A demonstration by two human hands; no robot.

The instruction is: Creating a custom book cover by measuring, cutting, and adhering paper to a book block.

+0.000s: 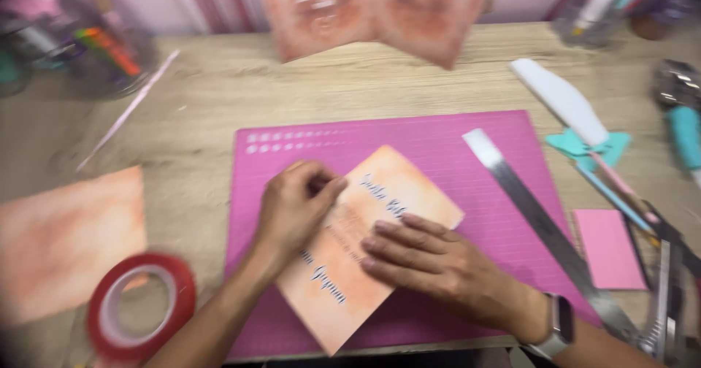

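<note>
Both hands are down on a peach-orange printed card (365,251) that lies tilted on the pink cutting mat (438,142), one corner pointing up toward the mat's far edge and another hanging just over the mat's near edge. The left hand (296,211) presses on the card's left side with its fingers curled and its fingertips pinched together at the card's surface; whether that grip has hold of anything small I cannot tell. The right hand (431,258) lies flat and open across the card's middle, gripping nothing, a watch (558,324) on its wrist. To the right of the card the mat shows bare pink up to a steel ruler (540,222) that runs slantwise across the mat's right edge. Beyond the ruler, off the mat, sit a small pink paper square (607,250) and a white bone folder (562,101). Left of the mat, on the wooden table (204,90), lie a red tape roll (139,306) and another peach sheet (69,236), both clear of the mat's edge.
</note>
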